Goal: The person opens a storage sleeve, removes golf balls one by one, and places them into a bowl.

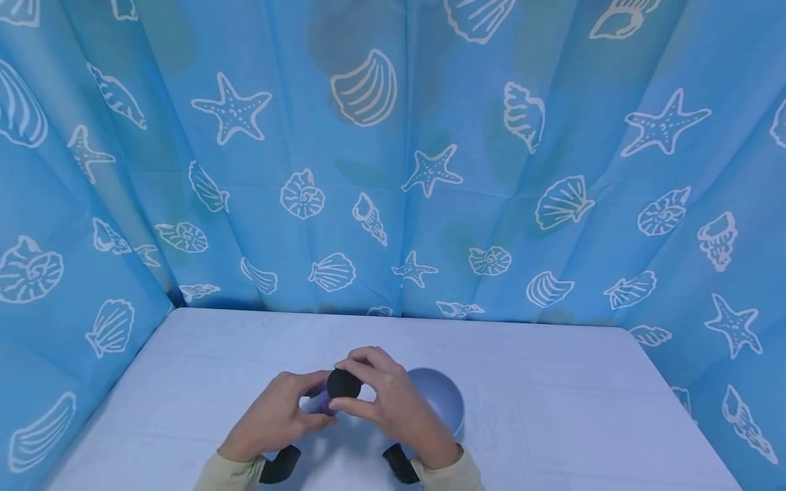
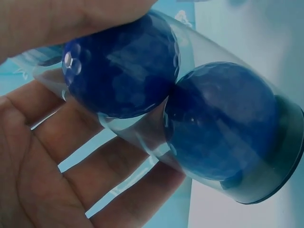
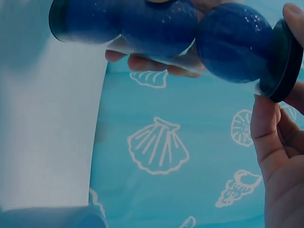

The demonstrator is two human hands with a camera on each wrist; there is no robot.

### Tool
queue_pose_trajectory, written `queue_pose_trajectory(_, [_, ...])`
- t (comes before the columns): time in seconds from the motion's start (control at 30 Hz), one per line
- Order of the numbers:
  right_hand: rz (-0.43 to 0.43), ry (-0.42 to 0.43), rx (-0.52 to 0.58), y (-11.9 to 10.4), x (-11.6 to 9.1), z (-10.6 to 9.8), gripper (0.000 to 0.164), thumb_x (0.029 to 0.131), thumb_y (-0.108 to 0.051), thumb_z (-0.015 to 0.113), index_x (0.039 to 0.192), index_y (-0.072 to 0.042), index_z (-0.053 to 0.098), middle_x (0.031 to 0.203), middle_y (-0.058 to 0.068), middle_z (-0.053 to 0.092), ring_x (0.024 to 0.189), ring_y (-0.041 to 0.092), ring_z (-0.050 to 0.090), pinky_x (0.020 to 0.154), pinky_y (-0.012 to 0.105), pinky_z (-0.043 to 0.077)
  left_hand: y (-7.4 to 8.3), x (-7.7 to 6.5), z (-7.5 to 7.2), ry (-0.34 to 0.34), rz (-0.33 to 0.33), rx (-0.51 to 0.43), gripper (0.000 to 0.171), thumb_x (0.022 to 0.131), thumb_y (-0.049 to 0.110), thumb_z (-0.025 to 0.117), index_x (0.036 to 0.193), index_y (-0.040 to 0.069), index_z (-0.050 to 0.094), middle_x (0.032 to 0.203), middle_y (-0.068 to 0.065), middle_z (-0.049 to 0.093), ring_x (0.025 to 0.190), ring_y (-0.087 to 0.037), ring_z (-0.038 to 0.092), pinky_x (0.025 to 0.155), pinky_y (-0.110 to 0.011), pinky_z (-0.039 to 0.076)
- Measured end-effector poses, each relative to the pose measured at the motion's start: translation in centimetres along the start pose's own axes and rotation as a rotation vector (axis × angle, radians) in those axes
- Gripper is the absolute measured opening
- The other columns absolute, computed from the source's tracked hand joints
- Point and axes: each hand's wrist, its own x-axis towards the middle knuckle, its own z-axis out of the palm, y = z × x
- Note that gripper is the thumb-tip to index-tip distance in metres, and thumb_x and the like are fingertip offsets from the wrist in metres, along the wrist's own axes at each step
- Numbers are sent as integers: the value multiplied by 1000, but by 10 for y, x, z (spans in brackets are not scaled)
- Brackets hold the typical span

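A clear tube (image 3: 185,59) holds three dimpled blue golf balls (image 3: 235,42) in a row. My left hand (image 1: 276,412) grips the tube around its side, thumb on one face and fingers behind it. At the tube's near end in the head view sits a round black cap (image 1: 344,384), pinched between the thumb and fingers of my right hand (image 1: 396,402). In the right wrist view this cap (image 3: 286,61) is on the tube's end. A dark cap (image 3: 58,20) covers the opposite end.
A blue-violet bowl (image 1: 447,395) stands on the white table (image 1: 552,409), just right of and partly behind my right hand and forearm. Its inside is partly hidden. A blue curtain (image 1: 393,225) with shell and starfish prints hangs behind the table and along both sides.
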Motion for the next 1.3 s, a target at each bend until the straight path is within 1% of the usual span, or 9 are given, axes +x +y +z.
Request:
queue_pose_trajectory(0.17, [-36,-18,16,1,-1,-4,44,84,-42,64,116,-12,63,113,0,52,103,9,50,82,20,49,0,1,1,-12,22,-6,46,76,30,75,119,22,61,107,14,65,98,-10,62,86,-44,50])
queue_pose_trajectory(0.37, [-54,-45,28,0,-2,-9,41,83,-39,66,115,-14,63,113,-3,52,102,8,50,81,19,48,0,2,1,-29,47,-23,44,76,27,75,118,24,61,110,14,64,101,-9,61,86,-41,50])
queue_pose_trajectory(0.6, [-109,-12,72,6,-2,-11,40,78,-34,74,110,-12,66,109,-1,56,98,9,53,80,17,49,3,2,2,-60,77,-62,43,77,24,74,118,26,60,104,18,63,99,-4,59,86,-39,51])
queue_pose_trajectory(0.7, [-97,-15,115,7,-3,-14,40,76,-34,76,108,-12,68,108,-2,58,96,8,55,80,18,50,5,2,3,-78,85,-86,41,77,24,73,116,28,60,99,20,63,96,-2,59,87,-40,50])
queue_pose_trajectory(0.83, [-68,-54,148,6,-3,-20,40,75,-37,76,107,-13,69,107,-5,58,94,6,56,79,18,50,7,3,4,-106,99,-118,39,78,25,73,115,29,60,92,22,63,95,-1,59,88,-41,50])
queue_pose_trajectory(0.93, [-60,-88,170,5,-4,-24,39,76,-36,75,107,-14,69,107,-5,58,92,6,57,77,18,50,7,3,5,-122,109,-143,40,78,25,73,116,29,60,91,22,63,97,0,59,89,-41,49])
queue_pose_trajectory(1.13, [-83,-141,192,6,-4,-27,36,77,-28,76,109,-14,68,108,-3,58,92,7,56,79,19,50,4,2,6,-136,171,-172,33,78,23,73,110,26,62,85,20,63,93,-1,61,86,-34,50])
queue_pose_trajectory(1.23, [-83,-155,235,5,-5,-29,37,76,-24,77,110,-15,68,109,-4,59,94,7,56,80,21,50,2,2,6,-141,181,-188,36,78,23,73,113,25,61,85,19,64,88,-1,61,85,-31,50])
queue_pose_trajectory(1.3, [-76,-156,250,4,-4,-30,38,76,-26,77,111,-17,68,109,-6,58,95,6,56,81,22,51,2,1,4,-134,179,-196,40,78,24,73,116,26,60,86,19,64,85,-1,61,85,-31,50])
